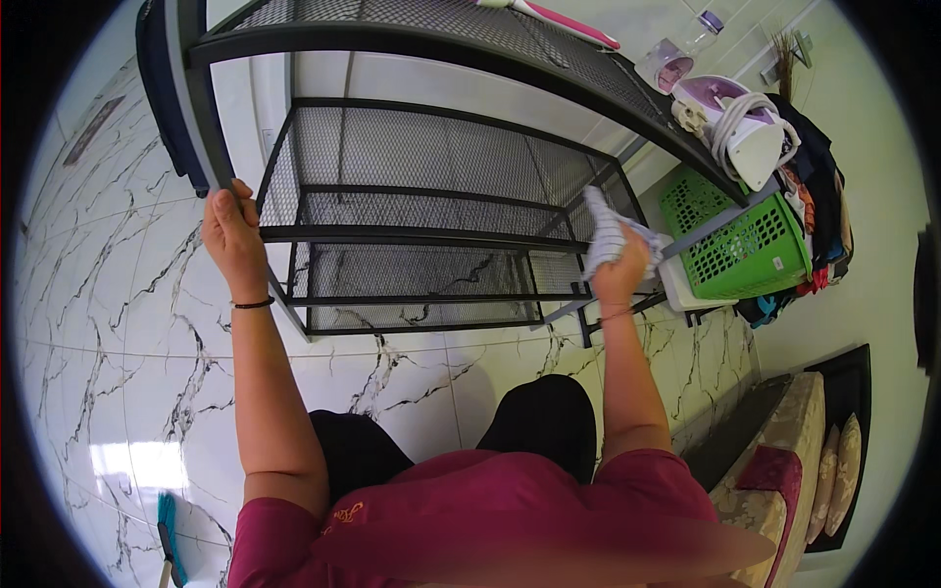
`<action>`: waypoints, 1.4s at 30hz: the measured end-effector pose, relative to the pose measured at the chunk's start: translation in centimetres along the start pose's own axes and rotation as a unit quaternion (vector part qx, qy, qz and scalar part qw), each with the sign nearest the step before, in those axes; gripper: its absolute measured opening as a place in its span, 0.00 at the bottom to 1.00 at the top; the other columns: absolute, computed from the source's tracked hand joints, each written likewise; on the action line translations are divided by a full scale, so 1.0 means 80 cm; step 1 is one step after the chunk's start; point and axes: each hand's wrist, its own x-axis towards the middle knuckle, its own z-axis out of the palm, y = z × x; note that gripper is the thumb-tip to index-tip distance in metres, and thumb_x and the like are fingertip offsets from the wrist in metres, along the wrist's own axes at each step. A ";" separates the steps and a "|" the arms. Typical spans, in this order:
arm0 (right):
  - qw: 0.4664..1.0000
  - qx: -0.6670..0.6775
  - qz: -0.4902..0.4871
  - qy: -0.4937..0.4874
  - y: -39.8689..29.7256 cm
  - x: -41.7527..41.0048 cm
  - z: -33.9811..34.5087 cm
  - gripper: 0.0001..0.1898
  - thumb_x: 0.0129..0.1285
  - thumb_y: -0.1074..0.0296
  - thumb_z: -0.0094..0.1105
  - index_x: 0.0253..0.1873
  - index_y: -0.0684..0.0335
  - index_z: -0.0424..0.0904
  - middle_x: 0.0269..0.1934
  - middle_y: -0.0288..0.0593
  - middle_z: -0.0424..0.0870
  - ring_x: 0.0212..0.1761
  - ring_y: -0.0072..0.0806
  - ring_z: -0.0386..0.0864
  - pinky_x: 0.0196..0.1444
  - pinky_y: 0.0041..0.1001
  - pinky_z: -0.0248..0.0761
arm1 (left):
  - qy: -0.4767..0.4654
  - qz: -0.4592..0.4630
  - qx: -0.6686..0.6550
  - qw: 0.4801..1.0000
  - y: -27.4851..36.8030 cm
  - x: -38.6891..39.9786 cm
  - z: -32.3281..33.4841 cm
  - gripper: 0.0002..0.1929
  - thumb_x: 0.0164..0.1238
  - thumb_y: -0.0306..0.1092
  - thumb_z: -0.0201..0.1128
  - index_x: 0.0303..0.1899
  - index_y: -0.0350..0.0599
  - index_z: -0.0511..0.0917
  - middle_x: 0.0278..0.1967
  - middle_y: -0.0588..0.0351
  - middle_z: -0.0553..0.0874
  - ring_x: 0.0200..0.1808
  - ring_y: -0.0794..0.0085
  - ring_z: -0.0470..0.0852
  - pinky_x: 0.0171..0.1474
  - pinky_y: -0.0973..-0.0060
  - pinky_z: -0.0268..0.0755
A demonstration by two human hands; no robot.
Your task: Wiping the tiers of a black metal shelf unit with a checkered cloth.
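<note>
A black metal rack with mesh shelves [441, 234] stands before me. My left hand [234, 228] is closed around its grey left upright, below the top shelf. At the rack's right end, my right hand [623, 264] grips a bunched white-and-blue striped cloth [606, 228], beside the right post and about level with a middle shelf. Whether the cloth touches the frame, I cannot tell. On the top shelf lie a pink-and-white handled item [570, 26], a clear plastic bottle [680, 51] and a white-and-purple clothes iron [742, 132] with its cord wound around it.
Right of the rack stands a green laundry basket [750, 246] heaped with clothes [820, 184]. A patterned sofa [779, 470] with cushions is at the lower right. A teal-bristled broom [167, 522] is at the lower left, on the marble-patterned tile floor [147, 294]. Something dark hangs behind the left upright.
</note>
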 end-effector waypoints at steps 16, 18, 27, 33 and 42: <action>0.885 -0.044 0.161 -0.434 0.007 0.150 0.102 0.32 0.62 0.45 0.36 0.69 0.54 0.52 0.69 0.38 0.52 0.71 0.40 0.49 0.67 0.44 0.44 | 0.029 -0.028 0.003 0.999 0.002 0.000 0.000 0.22 0.72 0.50 0.43 0.32 0.38 0.72 0.19 0.65 0.65 0.21 0.85 0.59 0.26 0.86 0.53; 0.883 -0.056 0.153 -0.440 -0.014 0.153 0.103 0.33 0.61 0.44 0.37 0.69 0.54 0.52 0.69 0.38 0.52 0.71 0.41 0.49 0.67 0.46 0.44 | 0.039 -0.029 0.008 0.999 0.001 0.002 0.001 0.23 0.72 0.51 0.43 0.31 0.38 0.72 0.18 0.65 0.64 0.21 0.85 0.59 0.26 0.86 0.52; 0.954 0.095 -0.198 -0.202 -0.244 0.065 0.046 0.30 0.53 0.54 0.54 0.64 0.41 0.62 0.61 0.39 0.67 0.61 0.42 0.64 0.59 0.51 0.52 | 0.043 -0.009 0.028 0.999 0.006 0.001 0.004 0.21 0.72 0.49 0.43 0.32 0.40 0.73 0.19 0.64 0.67 0.21 0.85 0.62 0.24 0.87 0.49; 0.962 0.137 -0.196 -0.134 -0.205 0.046 0.018 0.34 0.40 0.67 0.57 0.60 0.41 0.68 0.56 0.34 0.72 0.55 0.35 0.70 0.58 0.41 0.57 | 0.036 0.040 0.073 0.996 0.006 -0.002 0.004 0.22 0.72 0.49 0.42 0.31 0.39 0.73 0.19 0.64 0.68 0.20 0.83 0.62 0.24 0.85 0.51; 0.983 0.150 0.050 0.090 0.009 0.005 -0.012 0.15 0.53 0.67 0.50 0.44 0.66 0.78 0.39 0.48 0.81 0.41 0.45 0.77 0.47 0.35 0.67 | 0.050 0.024 0.151 0.987 0.007 0.000 -0.001 0.20 0.72 0.45 0.41 0.27 0.42 0.73 0.17 0.65 0.69 0.19 0.83 0.62 0.22 0.83 0.50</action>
